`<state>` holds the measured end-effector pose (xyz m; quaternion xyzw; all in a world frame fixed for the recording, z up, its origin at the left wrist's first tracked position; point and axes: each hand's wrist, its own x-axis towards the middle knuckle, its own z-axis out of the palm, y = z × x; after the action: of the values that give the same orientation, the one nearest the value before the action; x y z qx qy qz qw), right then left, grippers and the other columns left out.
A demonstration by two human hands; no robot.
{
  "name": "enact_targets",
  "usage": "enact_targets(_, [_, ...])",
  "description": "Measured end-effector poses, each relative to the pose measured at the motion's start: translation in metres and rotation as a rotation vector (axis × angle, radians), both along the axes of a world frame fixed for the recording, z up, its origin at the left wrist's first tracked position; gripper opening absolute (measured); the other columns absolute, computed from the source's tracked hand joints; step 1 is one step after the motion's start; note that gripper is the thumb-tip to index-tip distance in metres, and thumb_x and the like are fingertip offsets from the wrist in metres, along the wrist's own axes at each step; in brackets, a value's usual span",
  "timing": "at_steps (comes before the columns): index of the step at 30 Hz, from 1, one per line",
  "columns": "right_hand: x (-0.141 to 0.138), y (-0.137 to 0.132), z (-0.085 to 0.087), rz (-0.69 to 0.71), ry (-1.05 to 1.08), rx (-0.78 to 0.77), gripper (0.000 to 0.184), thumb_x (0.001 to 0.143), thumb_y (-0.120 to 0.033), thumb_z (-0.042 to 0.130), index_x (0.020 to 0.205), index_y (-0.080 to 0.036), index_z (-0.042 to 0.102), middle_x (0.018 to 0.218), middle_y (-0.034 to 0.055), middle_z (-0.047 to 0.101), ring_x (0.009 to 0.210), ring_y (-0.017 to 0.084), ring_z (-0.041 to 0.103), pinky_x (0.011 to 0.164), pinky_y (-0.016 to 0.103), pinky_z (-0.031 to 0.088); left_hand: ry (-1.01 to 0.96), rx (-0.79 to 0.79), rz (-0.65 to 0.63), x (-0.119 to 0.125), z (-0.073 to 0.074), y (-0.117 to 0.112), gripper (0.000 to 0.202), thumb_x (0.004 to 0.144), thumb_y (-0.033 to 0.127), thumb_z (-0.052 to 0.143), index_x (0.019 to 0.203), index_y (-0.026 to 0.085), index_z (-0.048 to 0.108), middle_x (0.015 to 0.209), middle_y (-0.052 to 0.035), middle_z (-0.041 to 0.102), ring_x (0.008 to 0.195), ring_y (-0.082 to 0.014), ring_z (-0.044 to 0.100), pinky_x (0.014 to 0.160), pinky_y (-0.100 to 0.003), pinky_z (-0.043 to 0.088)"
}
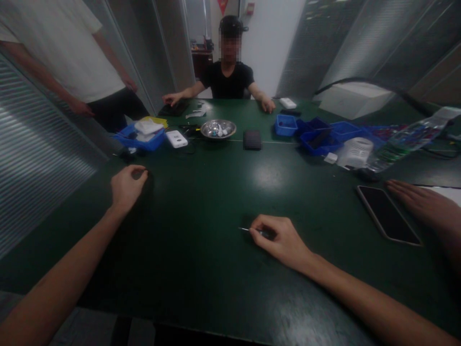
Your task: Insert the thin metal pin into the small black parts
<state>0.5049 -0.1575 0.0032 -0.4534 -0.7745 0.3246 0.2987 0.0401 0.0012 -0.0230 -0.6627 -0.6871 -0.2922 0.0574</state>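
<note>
My right hand (pixel 279 239) rests on the dark green table (pixel 201 202), fingers pinched on a thin metal tool (pixel 247 229) whose tip points left; it looks like tweezers or a small screwdriver. My left hand (pixel 126 186) lies on the table at the left with fingers curled into a loose fist; whether anything is inside is hidden. Both forearms reach in from the bottom edge.
Another person's hand (pixel 425 204) lies flat beside a black phone (pixel 388 215) at the right. Farther back: metal bowl (pixel 218 129), black box (pixel 252 139), white device (pixel 176 139), blue bins (pixel 317 134), plastic bottle (pixel 410 139). One person sits opposite, another stands at left.
</note>
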Motion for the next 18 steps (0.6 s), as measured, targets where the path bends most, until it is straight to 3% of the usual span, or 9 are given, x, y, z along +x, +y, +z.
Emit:
enact_targets(8, [-0.001, 0.000, 0.000, -0.009, -0.005, 0.003, 0.016, 0.096, -0.026, 0.061, 0.086, -0.018, 0.071, 0.074, -0.0003, 0.067, 0.063, 0.013, 0.060, 0.059, 0.025, 0.041, -0.093, -0.037, 0.002, -0.003, -0.002, 0.005, 0.034, 0.092, 0.039, 0.065, 0.115, 0.015, 0.072, 0.113, -0.0093, 0.074, 0.101, -0.0218, 0.069, 0.098, -0.032, 0.049])
enact_targets(13, [-0.002, -0.001, -0.001, -0.012, 0.003, -0.008, 0.017, 0.096, -0.027, 0.062, 0.085, -0.018, 0.071, 0.073, -0.0007, 0.066, 0.062, 0.012, 0.059, 0.057, 0.024, 0.040, -0.165, -0.036, 0.050, -0.009, -0.007, 0.010, 0.031, 0.089, 0.037, 0.070, 0.110, 0.015, 0.075, 0.105, -0.0081, 0.076, 0.089, -0.0195, 0.070, 0.092, -0.031, 0.053])
enact_targets(18, [-0.002, -0.001, 0.001, -0.003, 0.010, -0.011, 0.017, 0.096, -0.027, 0.062, 0.085, -0.017, 0.071, 0.074, -0.0004, 0.067, 0.063, 0.013, 0.059, 0.058, 0.024, 0.040, -0.217, -0.032, 0.007, -0.012, -0.008, 0.010, 0.029, 0.088, 0.031, 0.071, 0.111, 0.014, 0.076, 0.103, -0.0084, 0.076, 0.085, -0.0182, 0.070, 0.087, -0.030, 0.056])
